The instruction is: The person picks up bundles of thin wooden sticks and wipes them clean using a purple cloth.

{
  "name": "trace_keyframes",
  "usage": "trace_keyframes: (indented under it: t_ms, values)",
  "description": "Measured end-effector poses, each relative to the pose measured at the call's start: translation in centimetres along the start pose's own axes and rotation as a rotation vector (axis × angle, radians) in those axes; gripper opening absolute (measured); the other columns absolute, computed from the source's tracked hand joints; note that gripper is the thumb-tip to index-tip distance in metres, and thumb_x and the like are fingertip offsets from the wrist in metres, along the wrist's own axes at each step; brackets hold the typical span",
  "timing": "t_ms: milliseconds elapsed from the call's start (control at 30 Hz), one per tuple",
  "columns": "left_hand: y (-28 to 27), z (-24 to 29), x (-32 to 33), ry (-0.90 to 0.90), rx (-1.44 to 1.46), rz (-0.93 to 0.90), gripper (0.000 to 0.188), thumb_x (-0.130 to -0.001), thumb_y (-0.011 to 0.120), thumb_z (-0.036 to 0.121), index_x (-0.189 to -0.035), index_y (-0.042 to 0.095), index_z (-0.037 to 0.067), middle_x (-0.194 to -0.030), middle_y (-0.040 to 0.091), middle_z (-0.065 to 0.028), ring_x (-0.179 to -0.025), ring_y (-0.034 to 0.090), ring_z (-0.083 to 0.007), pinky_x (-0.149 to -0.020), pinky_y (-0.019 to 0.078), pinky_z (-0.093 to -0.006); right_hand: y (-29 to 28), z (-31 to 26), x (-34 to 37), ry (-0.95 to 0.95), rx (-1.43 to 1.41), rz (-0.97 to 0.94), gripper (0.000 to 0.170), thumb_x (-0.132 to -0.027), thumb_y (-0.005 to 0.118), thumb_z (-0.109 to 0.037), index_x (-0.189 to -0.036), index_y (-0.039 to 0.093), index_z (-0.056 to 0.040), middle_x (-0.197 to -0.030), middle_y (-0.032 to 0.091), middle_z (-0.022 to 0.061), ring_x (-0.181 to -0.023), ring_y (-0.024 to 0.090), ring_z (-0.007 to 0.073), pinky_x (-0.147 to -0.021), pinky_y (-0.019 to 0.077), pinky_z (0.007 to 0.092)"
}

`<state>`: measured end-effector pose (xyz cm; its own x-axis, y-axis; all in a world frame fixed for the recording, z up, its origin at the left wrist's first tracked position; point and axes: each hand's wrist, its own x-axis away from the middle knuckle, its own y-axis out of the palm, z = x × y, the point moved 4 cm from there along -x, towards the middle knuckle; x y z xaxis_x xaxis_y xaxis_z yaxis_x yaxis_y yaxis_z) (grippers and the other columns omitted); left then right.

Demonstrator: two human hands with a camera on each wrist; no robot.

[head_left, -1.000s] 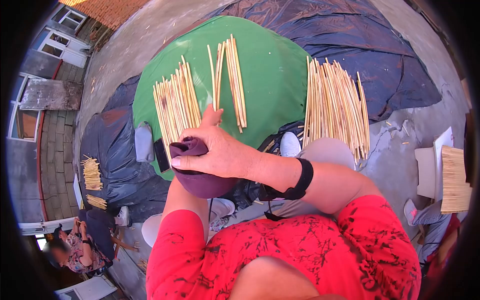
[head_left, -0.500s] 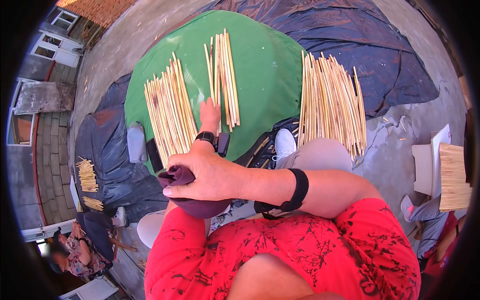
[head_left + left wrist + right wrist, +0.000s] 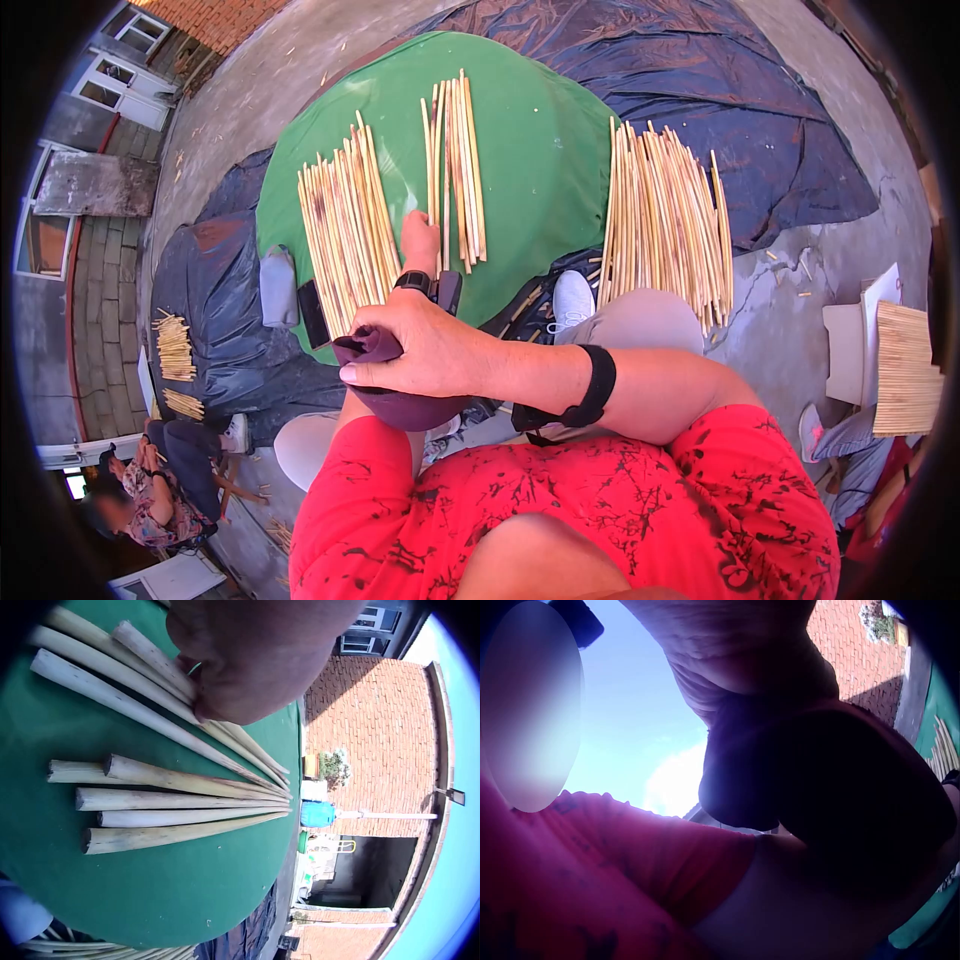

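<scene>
My left hand [image 3: 420, 243] reaches over the green-covered table [image 3: 545, 190]. Its fingertips pinch one pale peeled stick [image 3: 154, 660] near the close end, in a small group of sticks [image 3: 462, 165]. In the left wrist view, several more sticks [image 3: 172, 799] fan out beside the hand. A bunched dark purple cloth [image 3: 415, 408] is gripped by my right hand [image 3: 425, 345], whose thumb lies across it above the left forearm. The right wrist view shows the cloth [image 3: 780, 772] as a dark bulk overlapping that forearm.
A larger row of sticks [image 3: 345, 225] lies to the left, near a dark phone [image 3: 313, 313] and a grey pouch [image 3: 279, 288]. A thick pile of sticks [image 3: 665, 220] is at the right. Black plastic sheeting [image 3: 770, 130] spreads around the table. Another person [image 3: 165, 495] sits at lower left.
The right hand with the purple cloth has drawn back toward the body, uncovering the left wrist. The stick at the left hand now lies closer to its neighbours.
</scene>
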<state>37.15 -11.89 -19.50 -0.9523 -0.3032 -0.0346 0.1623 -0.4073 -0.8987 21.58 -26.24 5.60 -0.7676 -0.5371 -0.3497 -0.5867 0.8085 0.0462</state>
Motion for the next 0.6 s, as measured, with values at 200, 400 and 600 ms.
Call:
trace_keyframes:
  t_ms: [200,400,600]
  values:
    - [-0.2,0.0,-0.6,-0.130,0.014,0.068,0.019,-0.071,0.062,0.014,-0.085,0.057,0.002,-0.084,0.061,-0.0178,-0.081,0.059,-0.0340,-0.072,0.0462,-0.0400,-0.2,-0.2,0.0,0.031,0.006,-0.026,0.030,-0.070,0.070,-0.024,-0.076,0.058,0.0029,-0.059,0.053,0.0147,-0.054,0.052,0.0242,-0.054,0.0409,0.0323]
    - [0.4,0.0,-1.0,-0.109,0.011,0.089,0.015,-0.070,0.059,0.014,-0.078,0.059,0.002,-0.081,0.061,-0.0185,-0.080,0.059,-0.0339,-0.072,0.0461,-0.0403,0.1,0.4,0.2,0.065,0.038,-0.027,0.037,-0.070,0.068,-0.033,-0.078,0.055,0.0016,-0.067,0.059,0.0189,-0.066,0.059,0.0330,-0.061,0.0445,0.0387]
    - [-0.4,0.9,-0.6,-0.124,0.013,-0.018,0.014,-0.071,0.060,0.016,-0.079,0.060,0.005,-0.088,0.059,-0.0155,-0.084,0.057,-0.0329,-0.074,0.0454,-0.0423,0.2,0.4,0.2,0.069,0.004,-0.023,0.037,-0.070,0.067,-0.033,-0.078,0.055,0.0010,-0.066,0.058,0.0188,-0.065,0.059,0.0335,-0.061,0.0443,0.0389]
